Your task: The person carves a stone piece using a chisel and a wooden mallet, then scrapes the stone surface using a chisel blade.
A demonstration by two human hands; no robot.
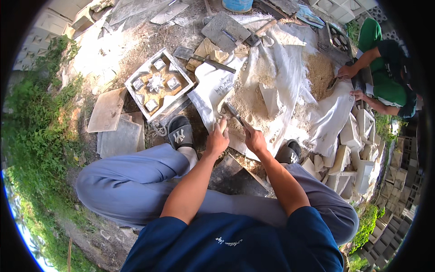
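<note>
My right hand (256, 141) is closed around the handle of a trowel (233, 111), its metal blade pointing away over pale sandy powder (244, 97). The powder lies on a spread white sack (209, 86). At the sack's near edge my left hand (218, 139) is closed, seemingly gripping the cloth, though its fingertips are partly hidden. Left of the sack sits a square mould (131, 90) with a pale frame, a star-shaped centre and several raised blocks around it. A pale angular block (270, 100) stands in the powder to the right of the trowel.
Flat slabs (107, 110) lie at left; broken pale blocks (351, 136) pile up at right. A hammer (265, 28), a grey board (225, 31) and a blue bucket (238, 4) are farther off. At far right, a co-worker's hand (347, 71) holds a tool beside the sand.
</note>
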